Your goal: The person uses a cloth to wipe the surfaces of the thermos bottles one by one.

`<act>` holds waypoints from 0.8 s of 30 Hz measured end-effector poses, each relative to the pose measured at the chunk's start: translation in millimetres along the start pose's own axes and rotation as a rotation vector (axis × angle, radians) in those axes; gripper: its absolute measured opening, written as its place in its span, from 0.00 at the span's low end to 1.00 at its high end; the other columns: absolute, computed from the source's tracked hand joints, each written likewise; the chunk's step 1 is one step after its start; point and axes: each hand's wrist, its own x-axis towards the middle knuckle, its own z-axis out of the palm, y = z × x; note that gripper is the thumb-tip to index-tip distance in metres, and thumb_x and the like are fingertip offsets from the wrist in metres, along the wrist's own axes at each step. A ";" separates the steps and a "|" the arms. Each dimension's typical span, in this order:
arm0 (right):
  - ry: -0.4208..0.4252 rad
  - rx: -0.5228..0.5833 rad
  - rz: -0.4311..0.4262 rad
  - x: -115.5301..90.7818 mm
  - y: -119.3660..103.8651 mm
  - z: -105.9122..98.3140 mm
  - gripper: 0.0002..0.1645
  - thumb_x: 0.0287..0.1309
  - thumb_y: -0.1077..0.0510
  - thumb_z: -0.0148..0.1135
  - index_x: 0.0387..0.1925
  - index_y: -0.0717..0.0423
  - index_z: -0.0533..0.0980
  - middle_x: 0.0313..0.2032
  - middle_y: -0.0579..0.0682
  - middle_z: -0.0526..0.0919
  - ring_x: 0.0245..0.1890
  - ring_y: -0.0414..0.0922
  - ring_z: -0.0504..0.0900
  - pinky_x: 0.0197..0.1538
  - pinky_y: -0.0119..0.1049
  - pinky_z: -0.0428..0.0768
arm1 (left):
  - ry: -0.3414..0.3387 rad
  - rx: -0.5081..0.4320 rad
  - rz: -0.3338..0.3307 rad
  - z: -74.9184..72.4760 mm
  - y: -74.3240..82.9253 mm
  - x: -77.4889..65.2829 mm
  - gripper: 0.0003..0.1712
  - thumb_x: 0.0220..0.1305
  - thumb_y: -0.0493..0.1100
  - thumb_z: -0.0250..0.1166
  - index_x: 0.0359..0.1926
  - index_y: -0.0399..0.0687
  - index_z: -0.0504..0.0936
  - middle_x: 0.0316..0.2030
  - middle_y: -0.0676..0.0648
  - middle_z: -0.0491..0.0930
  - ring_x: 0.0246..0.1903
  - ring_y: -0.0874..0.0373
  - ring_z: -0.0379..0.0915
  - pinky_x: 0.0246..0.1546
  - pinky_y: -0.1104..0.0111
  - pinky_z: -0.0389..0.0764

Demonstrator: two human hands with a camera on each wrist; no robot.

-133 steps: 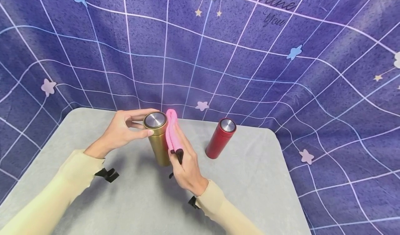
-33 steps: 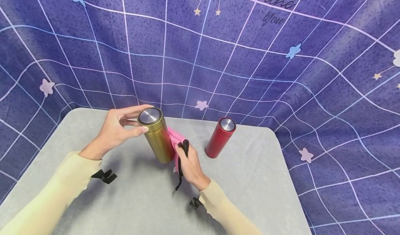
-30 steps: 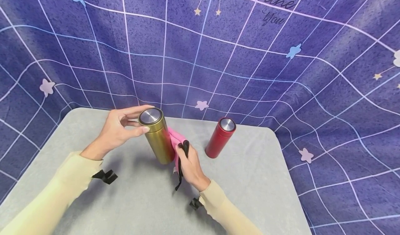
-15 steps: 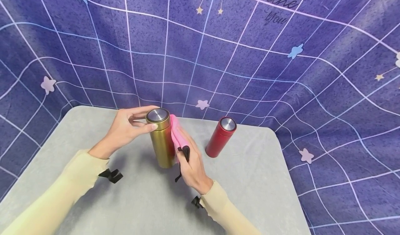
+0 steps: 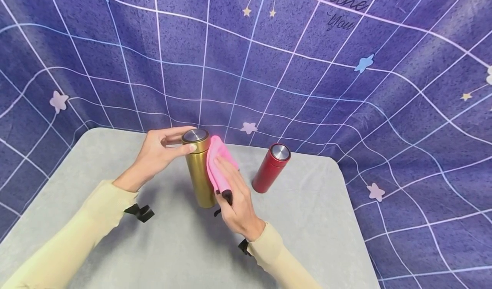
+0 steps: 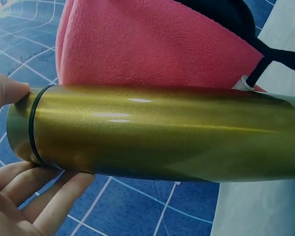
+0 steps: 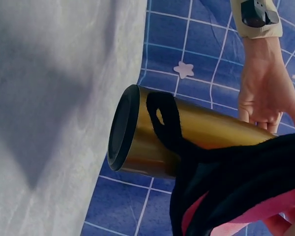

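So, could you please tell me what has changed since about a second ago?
The right hand and pink cloth have moved up the gold bottle toward its lid. The bottle's top has shifted rightward, so it leans less. The left hand still grips it, the right still holds the cloth; the red bottle stayed put.

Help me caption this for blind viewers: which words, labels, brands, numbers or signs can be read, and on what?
"Sunshine": on the backdrop, its S partly cut off by the picture's top edge.
"You": on the backdrop, just below.
The cloth has a pale tag, too small to read.
Gold bottle, red bottle: no lettering shows.
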 end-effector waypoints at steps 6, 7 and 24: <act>-0.031 -0.049 -0.092 2.3 -1.0 -1.4 0.40 0.60 0.67 0.55 0.76 0.67 0.68 0.74 0.62 0.74 0.75 0.60 0.71 0.78 0.58 0.68 | 0.009 -0.010 -0.022 -1.1 0.1 0.9 0.28 0.65 0.45 0.79 0.65 0.49 0.87 0.57 0.51 0.89 0.54 0.64 0.85 0.53 0.71 0.82; -0.040 -0.051 -0.099 2.3 -0.8 -1.4 0.41 0.59 0.67 0.55 0.76 0.67 0.68 0.74 0.62 0.73 0.76 0.61 0.71 0.79 0.58 0.68 | 0.011 -0.015 -0.025 -1.2 -0.1 1.0 0.28 0.65 0.45 0.79 0.65 0.48 0.87 0.57 0.51 0.89 0.54 0.65 0.85 0.53 0.71 0.82; -0.117 -0.140 -0.104 0.1 3.5 5.8 0.43 0.60 0.62 0.63 0.78 0.63 0.68 0.79 0.60 0.66 0.80 0.62 0.62 0.81 0.58 0.63 | 0.037 -0.034 -0.012 -3.3 1.6 2.3 0.28 0.64 0.45 0.79 0.65 0.49 0.87 0.57 0.53 0.89 0.52 0.66 0.86 0.48 0.73 0.85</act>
